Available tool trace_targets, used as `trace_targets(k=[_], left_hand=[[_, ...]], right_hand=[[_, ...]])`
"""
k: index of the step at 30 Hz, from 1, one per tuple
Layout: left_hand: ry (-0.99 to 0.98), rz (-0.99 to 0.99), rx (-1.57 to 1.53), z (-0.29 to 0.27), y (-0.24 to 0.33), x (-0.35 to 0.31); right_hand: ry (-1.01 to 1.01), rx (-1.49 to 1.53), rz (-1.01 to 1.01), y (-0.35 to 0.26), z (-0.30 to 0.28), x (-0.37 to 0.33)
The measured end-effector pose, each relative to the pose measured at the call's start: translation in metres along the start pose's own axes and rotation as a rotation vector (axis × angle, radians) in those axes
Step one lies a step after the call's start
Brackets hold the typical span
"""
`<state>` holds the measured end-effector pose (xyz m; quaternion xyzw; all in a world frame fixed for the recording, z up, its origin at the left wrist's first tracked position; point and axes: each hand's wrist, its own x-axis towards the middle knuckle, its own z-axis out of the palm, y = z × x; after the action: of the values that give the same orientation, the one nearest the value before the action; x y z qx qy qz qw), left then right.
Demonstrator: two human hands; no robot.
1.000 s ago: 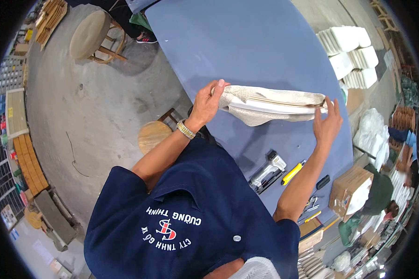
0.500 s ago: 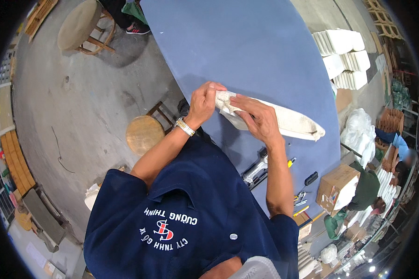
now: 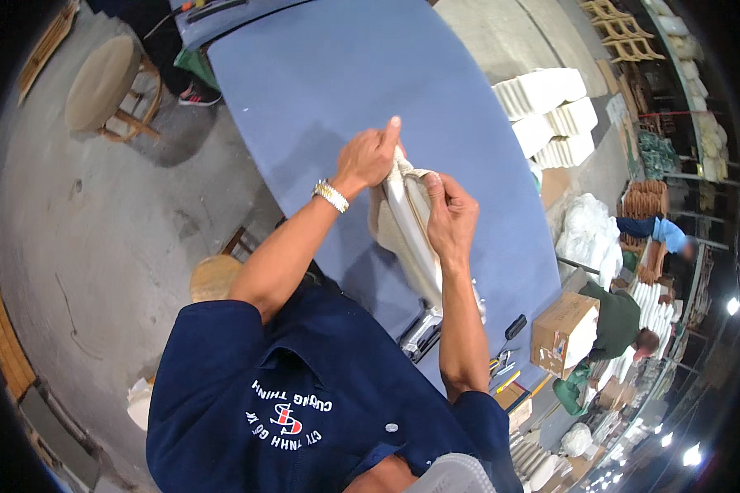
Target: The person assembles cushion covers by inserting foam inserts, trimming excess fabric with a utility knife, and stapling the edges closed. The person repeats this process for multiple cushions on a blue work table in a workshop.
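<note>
A long cream fabric-covered cushion panel stands tilted on its edge over the blue table, its far end between my hands. My left hand is closed round the far corner, the thumb pointing up. Cloth at that corner is pinched between the thumb and fingers of my right hand, which draws the fabric edge away from the panel. A smooth pale strip shows along the panel's inner side. Below the near end lies a grey staple gun, partly hidden by the panel and my right forearm.
Hand tools and a black-handled tool lie at the table's right end, near a cardboard box. White cushions are stacked beyond the right edge. Stools stand on the left floor. Other people are at the right and far left.
The panel has turned from lying crosswise to standing on edge, its near end toward me. My right hand has gone from resting flat on the cloth to pinching its edge.
</note>
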<state>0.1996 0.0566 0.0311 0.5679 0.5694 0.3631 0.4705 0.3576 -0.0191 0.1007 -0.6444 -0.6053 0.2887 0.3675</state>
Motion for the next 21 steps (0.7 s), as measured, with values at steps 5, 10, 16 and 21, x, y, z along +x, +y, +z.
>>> trace_targets(k=[5, 10, 16, 21], left_hand=[[-0.090, 0.043, 0.323, 0.001, 0.067, 0.073], [-0.045, 0.194, -0.136, 0.061, 0.020, 0.108], [-0.069, 0.031, -0.268, 0.049, -0.005, 0.016], [-0.003, 0.333, -0.129, 0.047, -0.011, -0.001]], right_hand=[[0.203, 0.099, 0.045, -0.010, -0.024, 0.048], [0.184, 0.315, 0.162, 0.074, -0.007, 0.103], [-0.077, 0.370, 0.260, 0.061, 0.006, 0.081], [0.131, 0.277, 0.176, 0.062, 0.027, 0.053]])
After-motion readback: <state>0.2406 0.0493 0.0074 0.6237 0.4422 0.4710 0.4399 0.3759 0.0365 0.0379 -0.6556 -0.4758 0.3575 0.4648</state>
